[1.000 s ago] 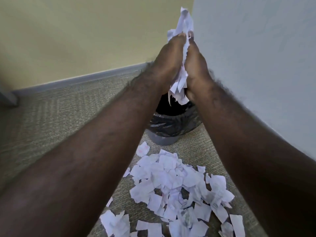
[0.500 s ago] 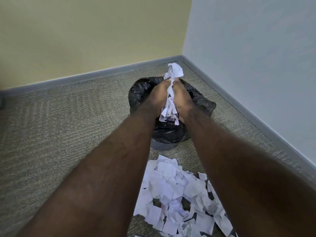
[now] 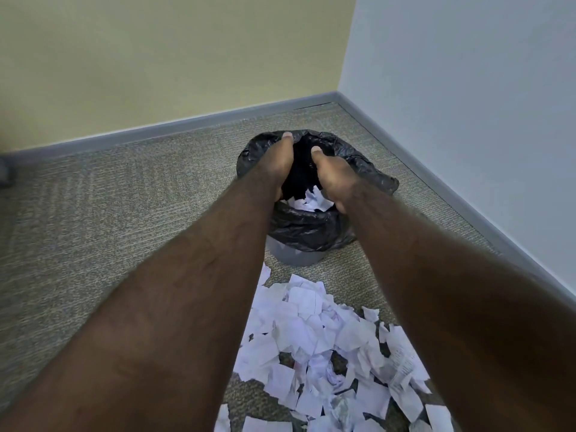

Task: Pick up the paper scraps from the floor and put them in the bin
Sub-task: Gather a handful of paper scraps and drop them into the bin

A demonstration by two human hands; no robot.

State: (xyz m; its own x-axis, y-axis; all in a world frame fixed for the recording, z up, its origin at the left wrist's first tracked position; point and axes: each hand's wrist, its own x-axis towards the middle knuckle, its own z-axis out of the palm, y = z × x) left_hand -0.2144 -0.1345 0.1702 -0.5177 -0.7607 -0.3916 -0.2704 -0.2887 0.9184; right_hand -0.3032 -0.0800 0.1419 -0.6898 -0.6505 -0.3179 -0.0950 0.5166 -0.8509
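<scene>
A small grey bin (image 3: 294, 255) lined with a black plastic bag (image 3: 371, 173) stands on the carpet near the room's corner. Over its mouth are my left hand (image 3: 276, 165) and my right hand (image 3: 332, 173), spread apart with the palms facing each other and nothing held between them. White paper scraps (image 3: 308, 199) lie inside the bin below my hands. A big heap of white paper scraps (image 3: 318, 347) covers the carpet in front of the bin, between my forearms.
A yellow wall (image 3: 156, 57) runs behind the bin and a pale blue-grey wall (image 3: 467, 88) along the right, both with grey skirting. Grey-beige carpet (image 3: 93, 229) stretches to the left. A dark object (image 3: 5, 174) shows at the far left edge.
My hands came down from above the bin to its mouth and parted. The bundle of scraps pressed between them has dropped into the bin.
</scene>
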